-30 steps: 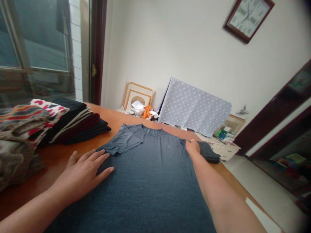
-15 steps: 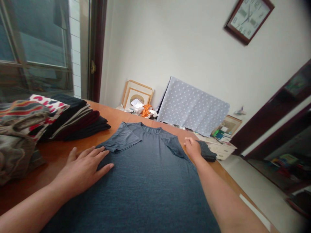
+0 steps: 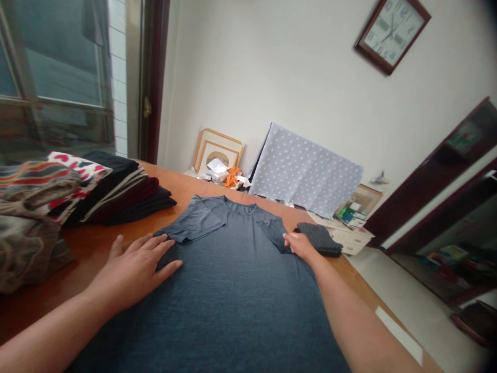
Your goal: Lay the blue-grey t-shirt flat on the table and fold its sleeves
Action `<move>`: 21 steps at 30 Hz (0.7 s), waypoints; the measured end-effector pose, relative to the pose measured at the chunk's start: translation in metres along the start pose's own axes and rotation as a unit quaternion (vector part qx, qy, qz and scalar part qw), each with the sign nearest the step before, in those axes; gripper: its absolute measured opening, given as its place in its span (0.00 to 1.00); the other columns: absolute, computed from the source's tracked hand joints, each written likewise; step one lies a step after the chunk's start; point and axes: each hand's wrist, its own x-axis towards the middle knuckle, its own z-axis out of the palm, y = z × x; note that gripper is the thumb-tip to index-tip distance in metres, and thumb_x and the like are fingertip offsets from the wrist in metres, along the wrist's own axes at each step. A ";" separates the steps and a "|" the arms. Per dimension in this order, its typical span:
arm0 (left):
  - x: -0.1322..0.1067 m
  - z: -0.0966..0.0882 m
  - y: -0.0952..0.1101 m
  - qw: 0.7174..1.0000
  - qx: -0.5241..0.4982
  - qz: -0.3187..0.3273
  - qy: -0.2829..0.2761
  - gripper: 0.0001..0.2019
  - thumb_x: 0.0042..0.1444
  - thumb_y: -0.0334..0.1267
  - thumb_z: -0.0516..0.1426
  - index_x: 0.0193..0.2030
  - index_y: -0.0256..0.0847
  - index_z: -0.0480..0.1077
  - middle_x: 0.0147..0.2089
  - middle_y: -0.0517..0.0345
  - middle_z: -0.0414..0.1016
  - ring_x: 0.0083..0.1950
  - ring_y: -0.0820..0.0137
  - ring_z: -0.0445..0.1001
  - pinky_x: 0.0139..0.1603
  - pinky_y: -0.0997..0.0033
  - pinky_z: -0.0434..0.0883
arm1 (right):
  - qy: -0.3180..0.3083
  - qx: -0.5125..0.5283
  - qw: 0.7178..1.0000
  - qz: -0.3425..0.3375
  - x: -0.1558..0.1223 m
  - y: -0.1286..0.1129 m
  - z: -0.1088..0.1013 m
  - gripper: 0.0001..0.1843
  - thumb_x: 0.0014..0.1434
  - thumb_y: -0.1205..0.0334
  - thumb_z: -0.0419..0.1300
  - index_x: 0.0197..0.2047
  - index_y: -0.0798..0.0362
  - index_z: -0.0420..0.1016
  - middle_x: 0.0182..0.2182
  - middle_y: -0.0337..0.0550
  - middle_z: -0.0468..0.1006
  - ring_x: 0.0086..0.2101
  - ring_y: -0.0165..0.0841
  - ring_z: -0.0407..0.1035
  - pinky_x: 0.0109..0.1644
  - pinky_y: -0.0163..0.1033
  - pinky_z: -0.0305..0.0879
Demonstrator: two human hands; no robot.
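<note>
A dark blue-grey T-shirt (image 3: 236, 280) lies spread out on the wooden table (image 3: 171, 176), its neckline at the far end. Both short sleeves are turned in over the body. My left hand (image 3: 137, 264) rests flat with fingers spread on the shirt's left edge, just below the left sleeve (image 3: 198, 223). At the other side, my right hand (image 3: 301, 246) has its fingers pinched together on the outer edge of the right sleeve (image 3: 274, 233). Its palm side is hidden from view.
Folded clothes (image 3: 120, 194) are piled at the left, beside a crumpled brown-grey garment (image 3: 27, 228). A folded dark garment (image 3: 320, 238) sits just past my right hand. Behind the table are picture frames (image 3: 219, 147) and a dotted grey cloth (image 3: 306, 168).
My right hand has moved left and slightly nearer, from beyond the right sleeve onto its edge. The folded dark garment behind it shows more. My left hand stays in place.
</note>
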 end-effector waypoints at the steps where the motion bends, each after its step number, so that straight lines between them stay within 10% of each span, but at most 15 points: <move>1: 0.000 0.000 0.000 1.000 0.000 0.001 0.001 0.36 0.58 0.69 0.49 0.66 0.52 0.69 0.71 0.51 0.64 0.72 0.40 0.56 0.68 0.24 0.31 | 0.001 -0.001 1.000 -0.004 -0.001 -0.001 0.001 0.25 0.63 0.43 0.49 0.30 0.53 0.77 0.18 0.37 0.72 0.23 0.32 0.67 0.33 0.35 0.61; 11: -0.001 -0.008 0.000 0.999 -0.026 -0.009 -0.027 0.36 0.58 0.69 0.49 0.66 0.53 0.68 0.72 0.50 0.62 0.73 0.42 0.53 0.69 0.27 0.31 | -0.008 -0.036 0.999 -0.038 -0.040 -0.030 -0.001 0.23 0.63 0.44 0.53 0.30 0.53 0.75 0.22 0.38 0.72 0.27 0.33 0.67 0.34 0.35 0.58; 21: -0.003 -0.016 0.001 0.999 -0.033 -0.014 -0.040 0.38 0.57 0.70 0.48 0.66 0.51 0.69 0.72 0.50 0.62 0.74 0.43 0.52 0.69 0.26 0.36 | -0.071 -0.137 0.984 -0.084 -0.196 -0.093 -0.004 0.22 0.64 0.47 0.55 0.57 0.45 0.76 0.42 0.45 0.84 0.40 0.39 0.77 0.42 0.37 0.63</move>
